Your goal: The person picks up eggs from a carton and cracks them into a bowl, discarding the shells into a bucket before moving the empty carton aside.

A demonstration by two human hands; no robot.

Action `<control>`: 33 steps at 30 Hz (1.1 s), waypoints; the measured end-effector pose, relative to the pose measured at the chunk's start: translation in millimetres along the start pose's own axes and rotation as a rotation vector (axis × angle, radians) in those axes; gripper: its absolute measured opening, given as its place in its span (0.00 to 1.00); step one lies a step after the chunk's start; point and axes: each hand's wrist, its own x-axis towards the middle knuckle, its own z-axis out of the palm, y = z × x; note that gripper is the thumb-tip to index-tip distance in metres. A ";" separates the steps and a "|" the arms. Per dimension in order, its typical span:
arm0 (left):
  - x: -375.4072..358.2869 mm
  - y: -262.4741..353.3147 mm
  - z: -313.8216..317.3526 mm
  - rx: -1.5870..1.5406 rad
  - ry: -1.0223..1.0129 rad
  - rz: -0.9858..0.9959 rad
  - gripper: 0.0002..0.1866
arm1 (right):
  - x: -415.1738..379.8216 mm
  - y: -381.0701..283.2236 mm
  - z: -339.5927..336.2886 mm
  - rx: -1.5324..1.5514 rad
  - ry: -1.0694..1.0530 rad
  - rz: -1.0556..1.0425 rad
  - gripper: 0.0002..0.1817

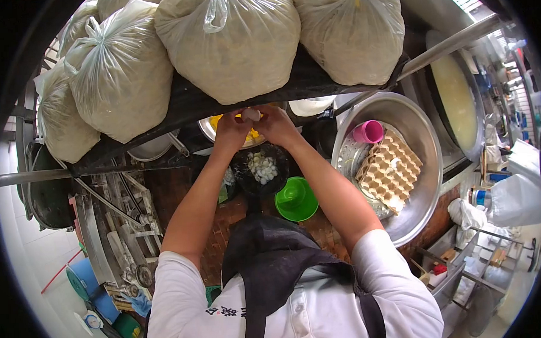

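Observation:
Both my hands meet over a metal bowl (pixel 206 130) that holds yellow egg yolks (pixel 254 137). Between the fingertips is a pale egg (pixel 251 114), which looks like a shell being held from both sides; whether it is cracked I cannot make out. My left hand (pixel 233 130) is closed on its left side, and my right hand (pixel 273 125) grips it from the right. Just below the bowl, a dark container (pixel 241 173) has a heap of whitish eggshells (pixel 263 167) in it.
A shelf with full, tied plastic bags (pixel 230 48) overhangs my hands. At right, a big metal basin (pixel 429 187) contains egg cartons (pixel 393 170) and a pink cup (pixel 369 131). A green bucket (pixel 296 199) stands below the dark container. A large pan (pixel 459 103) is farther right.

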 end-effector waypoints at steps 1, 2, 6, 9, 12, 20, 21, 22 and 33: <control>1.8 0.2 -0.8 0.009 -0.005 -0.026 0.22 | 2.7 -0.4 0.7 -0.009 -0.009 0.009 0.22; 4.8 -3.9 -0.3 0.037 0.013 0.001 0.21 | 5.2 -0.7 1.4 -0.019 -0.017 0.019 0.21; 6.0 -2.3 2.5 -0.007 0.156 0.170 0.17 | 14.9 -7.1 5.5 0.003 -0.037 0.072 0.20; 14.0 -17.0 6.8 0.012 0.210 0.232 0.15 | 24.4 5.3 16.5 0.082 0.051 -0.020 0.22; 20.2 -25.1 11.9 0.055 0.248 0.259 0.14 | 32.1 20.6 22.3 0.024 0.106 -0.161 0.26; 21.4 -31.7 6.3 0.407 0.253 0.446 0.08 | 41.3 40.2 16.2 -0.454 0.179 -0.309 0.29; 20.9 -30.5 6.3 0.352 0.210 0.380 0.07 | 38.3 36.4 13.9 -0.466 0.198 -0.289 0.27; 20.4 -29.2 6.3 0.297 0.167 0.314 0.07 | 33.8 32.7 11.8 -0.478 0.217 -0.269 0.26; -83.7 -20.7 28.1 0.145 -0.318 -0.099 0.35 | -107.9 37.6 -2.0 -0.307 -0.143 0.147 0.45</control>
